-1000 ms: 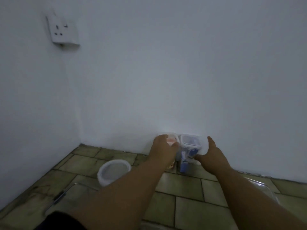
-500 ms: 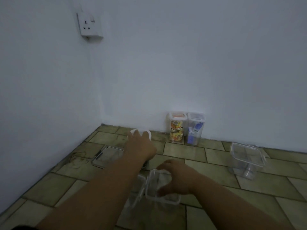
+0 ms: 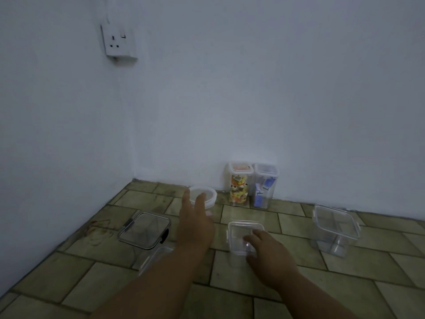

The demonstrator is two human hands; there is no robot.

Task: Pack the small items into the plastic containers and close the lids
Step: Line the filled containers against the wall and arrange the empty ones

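Note:
Two tall lidded containers stand against the wall: one packed with colourful small items, the other with blue and white ones. My left hand stretches forward with straight fingers that overlap the near side of a round white-lidded tub. My right hand holds the near right corner of an empty clear square container that stands on the floor tiles, with fingertips curled over its rim.
A flat clear lid with dark clips lies left of my left arm. Another clear container is partly hidden under that forearm. An empty clear square container stands at the right. A wall socket sits high on the left wall.
Both hands have come back from the two tall containers at the wall. My right hand took hold of the clear square container. My left hand moved to the round tub.

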